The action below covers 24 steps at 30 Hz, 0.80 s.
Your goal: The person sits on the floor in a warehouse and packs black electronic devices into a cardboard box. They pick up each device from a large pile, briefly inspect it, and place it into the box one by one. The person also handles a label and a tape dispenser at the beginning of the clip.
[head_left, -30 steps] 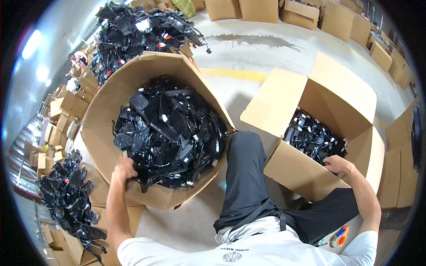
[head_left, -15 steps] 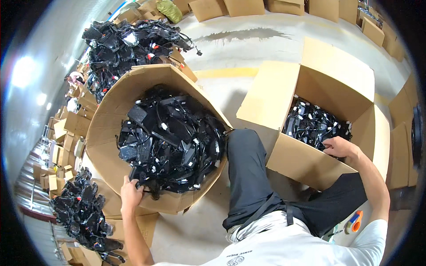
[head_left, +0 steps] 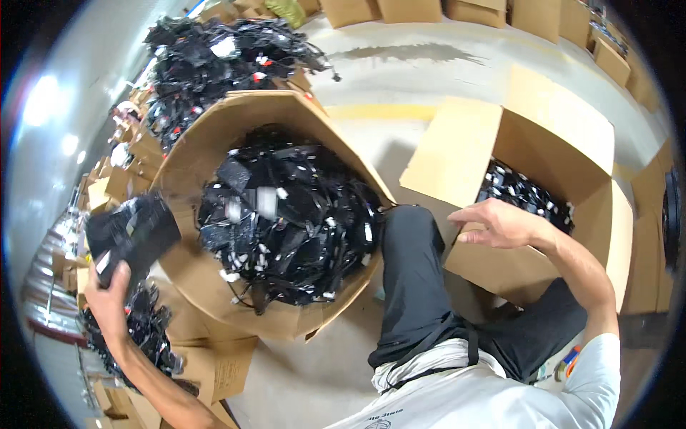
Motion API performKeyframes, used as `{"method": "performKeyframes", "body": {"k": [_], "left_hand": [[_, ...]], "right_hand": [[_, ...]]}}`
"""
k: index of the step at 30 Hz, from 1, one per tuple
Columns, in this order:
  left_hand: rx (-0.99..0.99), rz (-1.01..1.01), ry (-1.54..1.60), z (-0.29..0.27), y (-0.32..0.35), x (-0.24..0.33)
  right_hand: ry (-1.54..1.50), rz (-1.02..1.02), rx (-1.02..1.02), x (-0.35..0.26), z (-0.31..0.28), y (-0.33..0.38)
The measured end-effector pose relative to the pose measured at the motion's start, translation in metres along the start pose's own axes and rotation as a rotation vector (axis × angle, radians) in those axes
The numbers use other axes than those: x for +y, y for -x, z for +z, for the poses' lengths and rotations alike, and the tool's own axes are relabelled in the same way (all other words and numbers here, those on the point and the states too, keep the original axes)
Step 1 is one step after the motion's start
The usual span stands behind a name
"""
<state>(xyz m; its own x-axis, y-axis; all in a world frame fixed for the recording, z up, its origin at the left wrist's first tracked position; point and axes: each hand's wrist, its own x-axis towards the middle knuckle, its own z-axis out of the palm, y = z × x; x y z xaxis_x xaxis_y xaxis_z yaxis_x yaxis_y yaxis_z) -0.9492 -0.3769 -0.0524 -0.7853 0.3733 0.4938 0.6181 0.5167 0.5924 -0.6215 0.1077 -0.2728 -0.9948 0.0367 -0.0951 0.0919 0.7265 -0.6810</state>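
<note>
My left hand (head_left: 107, 297) is raised outside the left carton, gripping a flat black plastic part (head_left: 143, 232) by its lower edge; motion smears the part. The left carton (head_left: 207, 143) is wide open and heaped with black plastic parts (head_left: 293, 214), cables and small white connectors. Over the near wall of the right carton (head_left: 500, 268) hovers my right hand (head_left: 496, 222), fingers stretched out and nothing visible in them. Deeper in that carton lie black cables with white connectors (head_left: 525, 196), partly hidden by my hand and forearm.
Behind the left carton rises a large pile of black parts (head_left: 221, 61). A smaller pile (head_left: 146, 336) lies at the lower left beside flattened cardboard (head_left: 232, 368). A tape roll (head_left: 572, 361) sits by my right side. More cartons (head_left: 411, 11) line the far floor.
My left hand has gone from the left carton's near rim up and left, now with the black plastic part. My right hand has come out of the right carton, leftward. The view has shifted slightly.
</note>
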Motion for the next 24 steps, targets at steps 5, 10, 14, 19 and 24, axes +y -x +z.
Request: {"method": "performKeyframes", "body": {"k": [5, 10, 14, 19, 24], "left_hand": [[0.124, -0.067, 0.371, 0.048, -0.004, 0.005], [0.079, -0.273, 0.561, 0.238, 0.086, 0.028], [-0.124, -0.139, 1.266, 0.321, 0.125, 0.068], [-0.073, -0.271, 1.249, 0.394, 0.144, 0.103], [-0.101, -0.104, 1.038, 0.411, 0.157, 0.111]], "right_hand": [[-0.339, -0.289, 0.112, -0.055, 0.042, -0.073], [-1.071, -0.278, 0.318, -0.077, 0.053, -0.117], [-1.339, -0.171, 0.469, -0.071, 0.041, -0.078], [-1.278, -0.121, 0.744, -0.040, 0.032, -0.047], [-1.483, -0.157, 0.823, -0.040, 0.030, -0.039]]}}
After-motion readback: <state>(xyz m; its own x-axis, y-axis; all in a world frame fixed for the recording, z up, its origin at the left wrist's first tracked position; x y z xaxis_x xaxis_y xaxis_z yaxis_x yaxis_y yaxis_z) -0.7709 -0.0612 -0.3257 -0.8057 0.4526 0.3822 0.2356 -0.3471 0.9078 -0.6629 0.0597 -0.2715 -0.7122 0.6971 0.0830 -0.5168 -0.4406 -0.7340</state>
